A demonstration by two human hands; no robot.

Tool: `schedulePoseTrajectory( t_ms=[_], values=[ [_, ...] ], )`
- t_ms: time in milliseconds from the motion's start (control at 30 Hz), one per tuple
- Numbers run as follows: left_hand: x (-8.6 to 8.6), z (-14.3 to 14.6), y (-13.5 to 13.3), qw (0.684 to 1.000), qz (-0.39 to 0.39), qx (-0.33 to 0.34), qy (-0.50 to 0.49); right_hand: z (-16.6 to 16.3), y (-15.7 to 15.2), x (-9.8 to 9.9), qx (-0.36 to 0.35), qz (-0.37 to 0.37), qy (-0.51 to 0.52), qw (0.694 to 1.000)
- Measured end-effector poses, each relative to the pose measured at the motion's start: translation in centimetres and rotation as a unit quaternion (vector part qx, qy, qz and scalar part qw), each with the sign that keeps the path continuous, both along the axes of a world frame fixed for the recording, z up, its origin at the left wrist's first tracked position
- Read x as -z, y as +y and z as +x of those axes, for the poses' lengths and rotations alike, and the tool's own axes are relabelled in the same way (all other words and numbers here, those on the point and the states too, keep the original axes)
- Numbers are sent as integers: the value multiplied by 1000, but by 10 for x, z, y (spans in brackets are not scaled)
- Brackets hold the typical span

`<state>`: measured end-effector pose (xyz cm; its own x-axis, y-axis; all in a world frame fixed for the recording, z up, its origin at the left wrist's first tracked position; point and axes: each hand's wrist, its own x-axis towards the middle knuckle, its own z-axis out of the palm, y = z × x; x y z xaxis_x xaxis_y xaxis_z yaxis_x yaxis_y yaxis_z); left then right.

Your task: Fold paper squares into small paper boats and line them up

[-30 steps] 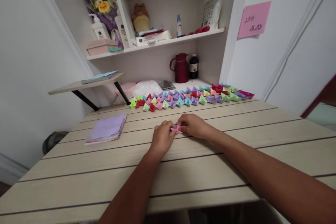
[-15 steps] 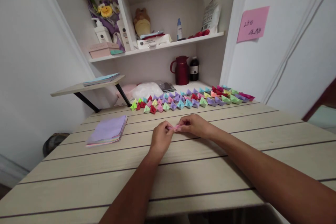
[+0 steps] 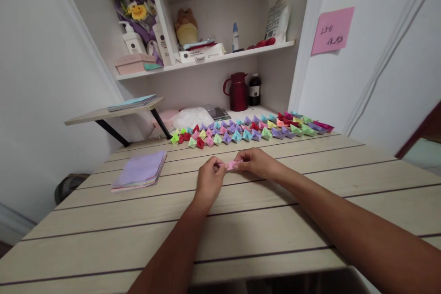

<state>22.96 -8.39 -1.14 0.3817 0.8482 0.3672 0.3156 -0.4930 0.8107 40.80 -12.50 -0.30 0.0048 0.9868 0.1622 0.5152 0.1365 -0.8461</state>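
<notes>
A small folded piece of pink paper (image 3: 230, 165) is stretched between my two hands, just above the table. My left hand (image 3: 210, 178) pinches its left end between thumb and fingers. On the other side, my right hand (image 3: 255, 163) grips the right end in the same way. Fingertips cover both ends of the paper, so its full shape is hidden. Beyond my hands stand rows of small folded paper boats (image 3: 236, 136) in many colours. To the left lies a stack of square paper sheets (image 3: 140, 170), purple on top.
The slatted wooden table (image 3: 275, 225) runs under everything. A small raised stand (image 3: 93, 115) holds blue paper (image 3: 132, 102) at the back left. Behind the boats are a red jug (image 3: 238, 93) and a dark bottle (image 3: 254, 90). A pink note (image 3: 332, 31) hangs on the right wall.
My hands have drawn slightly apart, and more of the pink paper shows between them. Both hands still hold it. The boats and the stack of sheets look the same.
</notes>
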Motion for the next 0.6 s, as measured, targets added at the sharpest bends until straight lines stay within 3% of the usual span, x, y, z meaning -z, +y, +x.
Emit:
schedulePoseTrajectory(
  t_ms=[333,600],
  values=[
    [-7,-1,-4,999,36,-10,-9,-2,2,2,34,14,48,998],
    [-10,-2,-7,995,94,-25,-14,-5,-2,-8,27,86,107,990]
  ],
)
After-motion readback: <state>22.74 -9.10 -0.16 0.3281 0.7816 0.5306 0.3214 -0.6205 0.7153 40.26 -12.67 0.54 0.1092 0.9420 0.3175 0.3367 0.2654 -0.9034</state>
